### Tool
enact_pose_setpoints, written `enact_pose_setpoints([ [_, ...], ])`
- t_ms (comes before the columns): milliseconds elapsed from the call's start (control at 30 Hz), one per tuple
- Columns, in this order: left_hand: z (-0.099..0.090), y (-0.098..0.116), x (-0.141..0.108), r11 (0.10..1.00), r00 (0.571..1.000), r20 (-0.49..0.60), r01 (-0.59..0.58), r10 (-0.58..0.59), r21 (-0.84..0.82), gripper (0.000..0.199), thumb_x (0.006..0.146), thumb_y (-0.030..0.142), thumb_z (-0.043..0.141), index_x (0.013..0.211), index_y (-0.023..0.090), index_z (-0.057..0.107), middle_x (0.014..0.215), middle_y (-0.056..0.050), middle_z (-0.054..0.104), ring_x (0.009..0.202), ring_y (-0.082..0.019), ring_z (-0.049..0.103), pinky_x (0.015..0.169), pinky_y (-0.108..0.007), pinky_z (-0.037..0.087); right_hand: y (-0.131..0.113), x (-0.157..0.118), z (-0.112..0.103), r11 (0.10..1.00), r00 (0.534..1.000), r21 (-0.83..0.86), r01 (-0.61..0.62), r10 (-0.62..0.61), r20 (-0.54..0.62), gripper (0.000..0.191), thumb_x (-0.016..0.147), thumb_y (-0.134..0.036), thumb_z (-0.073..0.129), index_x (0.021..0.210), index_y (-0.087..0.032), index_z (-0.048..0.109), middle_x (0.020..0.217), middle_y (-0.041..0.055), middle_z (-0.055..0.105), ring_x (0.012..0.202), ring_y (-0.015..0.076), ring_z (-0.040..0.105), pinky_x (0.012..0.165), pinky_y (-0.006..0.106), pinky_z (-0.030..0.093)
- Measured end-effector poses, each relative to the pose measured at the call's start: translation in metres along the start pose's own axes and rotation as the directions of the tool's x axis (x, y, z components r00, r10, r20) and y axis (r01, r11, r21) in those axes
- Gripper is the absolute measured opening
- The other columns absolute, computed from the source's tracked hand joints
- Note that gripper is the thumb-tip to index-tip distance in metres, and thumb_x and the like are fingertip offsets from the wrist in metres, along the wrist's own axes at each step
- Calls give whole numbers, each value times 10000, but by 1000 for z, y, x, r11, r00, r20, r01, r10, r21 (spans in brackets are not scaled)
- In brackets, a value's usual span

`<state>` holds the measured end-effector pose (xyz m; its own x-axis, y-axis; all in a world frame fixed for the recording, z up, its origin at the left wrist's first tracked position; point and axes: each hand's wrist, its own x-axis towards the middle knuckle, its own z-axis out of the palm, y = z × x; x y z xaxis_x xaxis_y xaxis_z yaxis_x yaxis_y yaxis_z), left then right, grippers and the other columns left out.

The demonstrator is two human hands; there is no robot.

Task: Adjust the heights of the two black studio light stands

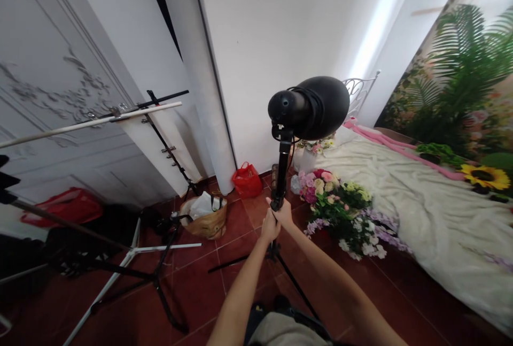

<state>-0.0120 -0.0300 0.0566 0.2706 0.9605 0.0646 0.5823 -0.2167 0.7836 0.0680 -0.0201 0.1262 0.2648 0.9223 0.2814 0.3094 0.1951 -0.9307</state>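
Beside the flowers (326,191), the black stand (282,167) rises upright through your grip to its lamp (325,108), your left hand (269,228) closed around it and your right hand (284,213) wrapped slightly higher, nearer the lamp.

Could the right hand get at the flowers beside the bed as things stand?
Probably not straight away: the right hand is closed around the lamp stand, and the flowers look low, near the floor. Nothing visible blocks that side, so letting go and bending down would likely do.
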Motion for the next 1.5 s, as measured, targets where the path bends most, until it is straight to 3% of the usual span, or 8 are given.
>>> enact_pose_setpoints([
  [133, 3, -4, -1, 1000, 999, -38, 7, -6, 30, 395, 845, 316, 461, 1198, 171, 360, 1211, -150, 524, 1127, -256, 526, 931, -399, 412, -28, 19, -10, 995, 996, 48, 89, -88, -18, 410, 735, -577, 547, 671, -180, 470, 578, -3, 532, 531, 117, 465, 517, 234, 431],
  [367, 3, -1, -2, 999, 997, -68, 28, -26, 28, 394, 861, 464, 442, 1142, 195, 374, 1138, -124, 565, 1094, -259, 550, 907, -396, 420, -135, 70, -43, 955, 952, -11, 298, -298, -72, 343, 717, -495, 611, 681, -171, 504, 592, 2, 553, 557, 122, 502, 568, 239, 442],
  [467, 1, -1, -3, 1000, 998, -67, 22, -21, 17, 386, 860, 472, 443, 1124, 196, 394, 1128, -118, 567, 1086, -252, 553, 901, -392, 424, -159, 77, -49, 947, 942, -39, 319, -322, -98, 341, 722, -498, 599, 676, -174, 505, 586, -2, 544, 566, 124, 504, 578, 241, 443],
  [767, -2, 11, 17, 973, 983, -183, -22, -21, -229, 374, 734, 467, 603, 968, 184, 529, 902, -42, 638, 849, -177, 603, 782, -318, 475, -123, 58, -37, 964, 960, -20, 264, -265, -87, 367, 712, -515, 592, 734, -156, 517, 619, -3, 547, 541, 108, 467, 540, 227, 418],
  [1000, 13, 21, 45, 914, 973, -182, 57, -141, -401, 350, 706, 491, 606, 716, 142, 626, 706, -69, 657, 704, -191, 623, 659, -305, 489, -135, 73, -43, 955, 950, -23, 297, -298, -97, 357, 692, -503, 615, 712, -162, 513, 633, -1, 565, 554, 109, 478, 559, 227, 424],
  [1333, 23, 22, 48, 897, 922, -337, 23, -189, -442, 284, 719, 427, 608, 799, 155, 593, 734, -63, 648, 700, -185, 614, 651, -281, 463, -132, 71, -45, 970, 970, -10, 244, -244, -12, 361, 717, -490, 616, 793, -144, 550, 642, 32, 606, 648, 169, 576, 591, 254, 462],
  [1433, 24, 25, 49, 888, 906, -373, 8, -201, -459, 252, 708, 405, 618, 759, 161, 579, 700, -50, 627, 666, -172, 596, 628, -263, 445, -129, 73, -56, 968, 965, -11, 250, -248, 88, 403, 702, -495, 648, 868, -137, 565, 751, 52, 640, 723, 180, 596, 661, 275, 483],
  [1500, 26, 25, 50, 885, 894, -391, 14, -219, -465, 243, 698, 400, 624, 735, 166, 569, 673, -37, 608, 637, -160, 579, 614, -255, 433, -116, 73, -71, 965, 933, 40, 259, -261, 249, 480, 659, -473, 705, 980, -150, 552, 878, 56, 651, 806, 183, 607, 725, 288, 494],
])
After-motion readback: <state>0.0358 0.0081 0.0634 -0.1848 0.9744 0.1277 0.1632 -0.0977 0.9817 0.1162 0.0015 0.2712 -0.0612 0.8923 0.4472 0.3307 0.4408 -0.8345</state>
